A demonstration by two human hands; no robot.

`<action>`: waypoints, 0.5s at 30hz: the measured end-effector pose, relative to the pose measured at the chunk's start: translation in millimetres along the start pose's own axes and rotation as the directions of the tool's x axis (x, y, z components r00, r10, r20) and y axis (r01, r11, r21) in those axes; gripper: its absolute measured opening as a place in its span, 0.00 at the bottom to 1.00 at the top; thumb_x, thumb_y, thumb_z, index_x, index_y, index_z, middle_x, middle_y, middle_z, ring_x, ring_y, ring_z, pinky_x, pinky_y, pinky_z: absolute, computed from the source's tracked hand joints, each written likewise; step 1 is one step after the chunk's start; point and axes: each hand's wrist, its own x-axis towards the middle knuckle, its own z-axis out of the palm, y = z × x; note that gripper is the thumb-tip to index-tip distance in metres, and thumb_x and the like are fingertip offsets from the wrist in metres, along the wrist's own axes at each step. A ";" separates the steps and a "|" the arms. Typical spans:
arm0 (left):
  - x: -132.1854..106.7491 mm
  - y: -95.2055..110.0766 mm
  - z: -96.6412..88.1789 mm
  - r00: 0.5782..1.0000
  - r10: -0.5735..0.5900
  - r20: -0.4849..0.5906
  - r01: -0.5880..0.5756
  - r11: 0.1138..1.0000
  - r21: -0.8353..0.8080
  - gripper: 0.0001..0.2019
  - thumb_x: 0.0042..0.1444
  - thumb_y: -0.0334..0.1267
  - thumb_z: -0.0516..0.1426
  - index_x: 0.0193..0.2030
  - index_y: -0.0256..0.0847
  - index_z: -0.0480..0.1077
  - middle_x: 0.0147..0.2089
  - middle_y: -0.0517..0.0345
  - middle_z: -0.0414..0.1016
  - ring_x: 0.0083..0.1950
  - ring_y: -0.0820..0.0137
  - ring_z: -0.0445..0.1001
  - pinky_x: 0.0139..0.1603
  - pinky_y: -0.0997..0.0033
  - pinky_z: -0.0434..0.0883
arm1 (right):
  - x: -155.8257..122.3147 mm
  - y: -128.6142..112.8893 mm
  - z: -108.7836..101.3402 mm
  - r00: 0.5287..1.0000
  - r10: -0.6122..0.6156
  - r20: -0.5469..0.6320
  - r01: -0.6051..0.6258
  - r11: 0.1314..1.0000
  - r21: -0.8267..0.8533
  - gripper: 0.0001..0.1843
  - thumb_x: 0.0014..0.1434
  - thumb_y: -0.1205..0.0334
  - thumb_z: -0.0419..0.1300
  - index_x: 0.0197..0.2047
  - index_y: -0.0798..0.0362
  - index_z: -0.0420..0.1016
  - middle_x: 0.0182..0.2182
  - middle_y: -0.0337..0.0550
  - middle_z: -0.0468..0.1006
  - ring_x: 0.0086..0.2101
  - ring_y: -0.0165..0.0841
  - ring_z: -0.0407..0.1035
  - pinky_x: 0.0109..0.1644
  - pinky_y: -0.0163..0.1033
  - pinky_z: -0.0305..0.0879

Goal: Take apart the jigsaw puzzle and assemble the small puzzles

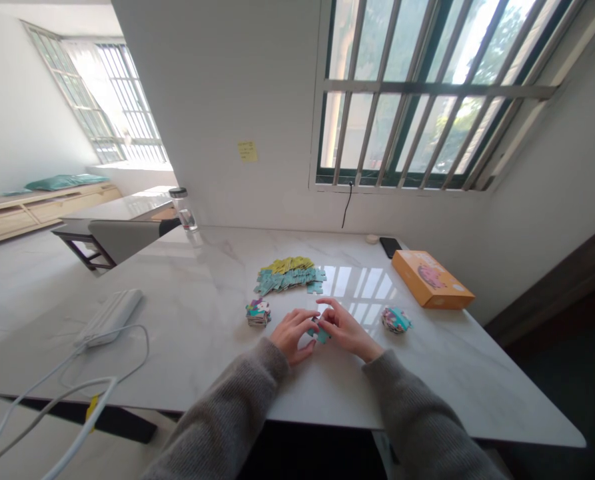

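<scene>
Close together over the white marble table [212,267], my left hand [294,332] and my right hand [346,328] have their fingers closed on teal jigsaw puzzle pieces [322,335]. The fingers partly hide these pieces, so how many there are and whether they are joined I cannot tell. Just beyond my hands lies a spread of teal and yellow puzzle pieces [290,277], overlapping in rows. To the left of my left hand stands a small stack of multicoloured pieces [258,312]. Another stack of pieces [396,320] sits to the right of my right hand.
An orange box [431,279] lies at the right, with a black phone [390,247] behind it. At the left are a white power strip [110,317] and its looping white cables [52,403]. A clear bottle [184,212] stands at the far left corner.
</scene>
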 end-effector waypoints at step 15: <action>-22.9 -30.0 -90.1 0.937 -0.272 -0.218 0.292 0.954 0.063 0.06 0.55 0.32 0.55 0.39 0.42 0.70 0.50 0.51 0.74 0.54 0.60 0.69 0.59 0.54 0.66 | -0.3 1.1 -8.7 0.984 -0.070 -0.166 0.042 0.986 -0.164 0.22 0.64 0.55 0.53 0.60 0.52 0.60 0.29 0.35 0.68 0.30 0.30 0.64 0.37 0.38 0.63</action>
